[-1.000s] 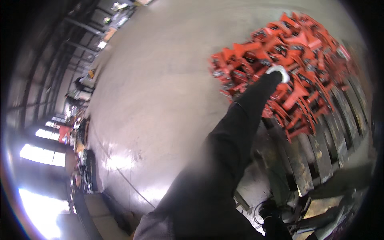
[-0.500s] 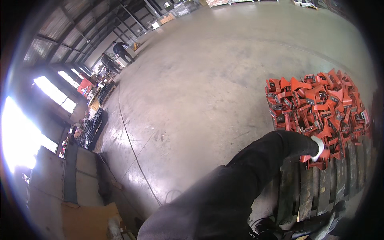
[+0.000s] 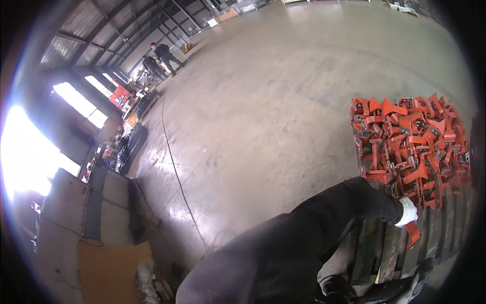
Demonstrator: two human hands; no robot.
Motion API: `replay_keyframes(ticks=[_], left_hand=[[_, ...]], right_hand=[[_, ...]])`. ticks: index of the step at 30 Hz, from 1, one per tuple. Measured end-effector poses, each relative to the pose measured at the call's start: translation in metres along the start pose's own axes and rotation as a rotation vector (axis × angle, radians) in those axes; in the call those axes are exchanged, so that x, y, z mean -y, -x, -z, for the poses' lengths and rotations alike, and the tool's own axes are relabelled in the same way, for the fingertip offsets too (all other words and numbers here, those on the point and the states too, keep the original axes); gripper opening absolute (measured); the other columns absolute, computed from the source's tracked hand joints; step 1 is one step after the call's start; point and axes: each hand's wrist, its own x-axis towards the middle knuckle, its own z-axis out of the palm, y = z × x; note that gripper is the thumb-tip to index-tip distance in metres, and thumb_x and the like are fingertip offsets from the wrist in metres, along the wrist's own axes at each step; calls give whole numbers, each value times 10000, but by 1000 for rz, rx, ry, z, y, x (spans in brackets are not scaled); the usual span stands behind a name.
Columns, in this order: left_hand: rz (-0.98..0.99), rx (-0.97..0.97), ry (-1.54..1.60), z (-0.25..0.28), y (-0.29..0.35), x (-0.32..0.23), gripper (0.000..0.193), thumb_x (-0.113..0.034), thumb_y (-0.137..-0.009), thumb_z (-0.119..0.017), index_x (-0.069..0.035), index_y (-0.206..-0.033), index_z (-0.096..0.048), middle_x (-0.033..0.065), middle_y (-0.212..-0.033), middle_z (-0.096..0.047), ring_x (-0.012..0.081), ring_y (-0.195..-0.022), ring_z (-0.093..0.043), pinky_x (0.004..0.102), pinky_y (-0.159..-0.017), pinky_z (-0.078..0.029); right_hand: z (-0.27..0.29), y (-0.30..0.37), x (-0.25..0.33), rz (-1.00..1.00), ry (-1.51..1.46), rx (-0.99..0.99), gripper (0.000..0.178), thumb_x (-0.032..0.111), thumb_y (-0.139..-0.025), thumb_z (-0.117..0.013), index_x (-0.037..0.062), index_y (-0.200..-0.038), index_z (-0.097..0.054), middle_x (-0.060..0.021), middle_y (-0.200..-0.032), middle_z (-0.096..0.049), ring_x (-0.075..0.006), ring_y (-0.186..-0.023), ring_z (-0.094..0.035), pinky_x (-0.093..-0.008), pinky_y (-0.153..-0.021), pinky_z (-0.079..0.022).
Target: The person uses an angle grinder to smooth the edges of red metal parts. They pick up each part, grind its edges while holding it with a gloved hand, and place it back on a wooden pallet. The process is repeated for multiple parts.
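Observation:
My left hand point(image 3: 408, 213), in a white knitted glove, reaches across to the right and has its fingers closed round a red metal bracket point(image 3: 413, 235). The flat end of that bracket hangs below the glove, over the pallet slats. Just beyond the hand lies a dense pile of similar red brackets point(image 3: 417, 134), some showing dark plates with bolt holes. At the lower right edge is a dark shape with a pale patch; it may be my right arm and glove, but its fingers cannot be made out.
Under the pile is a dark slatted wooden pallet point(image 3: 389, 248). A cable point(image 3: 174, 162) runs along the concrete floor. Cardboard point(image 3: 114, 268) and a grey panel point(image 3: 63, 223) stand at lower left. Two people point(image 3: 164, 58) are far off by the left wall, near stacked goods.
My left hand has drawn a red bracket from the pile's near edge toward me, over the slats. The view has shifted, and one far person stands more upright.

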Motion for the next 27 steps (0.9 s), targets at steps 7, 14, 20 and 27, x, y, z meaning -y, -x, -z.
replay_keyframes(ticks=[7, 14, 20, 27], left_hand=[[52, -183, 117, -10, 3, 25, 306, -233, -662, -804, -126, -942, -744, 126, -906, -717, 345, -908, -730, 488, -744, -586], [-1, -300, 413, 79, 28, 52, 324, -306, -805, -699, -140, -1081, -735, 162, -1052, -738, 376, -1012, -700, 496, -870, -561], [-55, -324, 462, 43, -16, 65, 491, -315, -811, -822, -61, -1206, -680, 128, -1126, -704, 303, -1040, -692, 379, -904, -565], [-156, -284, 341, 38, -4, 35, 459, -138, -729, -786, -54, -1167, -680, 139, -1130, -673, 316, -979, -691, 386, -834, -571]], right_hand=[[-25, 2, -15, -141, 5, 34, 432, 296, -1012, -628, 33, -1355, -625, -148, -1097, -690, -239, -927, -672, -384, -855, -521], [1, -15, -49, -614, -364, -16, 474, 201, -1000, -642, 49, -1436, -535, -82, -955, -663, -169, -779, -647, -312, -711, -522], [-28, -45, -16, -497, -420, -84, 628, 131, -915, -758, -12, -1423, -418, -104, -926, -664, -161, -697, -658, -284, -614, -540], [-18, -26, -18, -629, -719, -11, 648, 130, -896, -791, 118, -1427, -421, -103, -853, -674, -202, -636, -674, -358, -559, -596]])
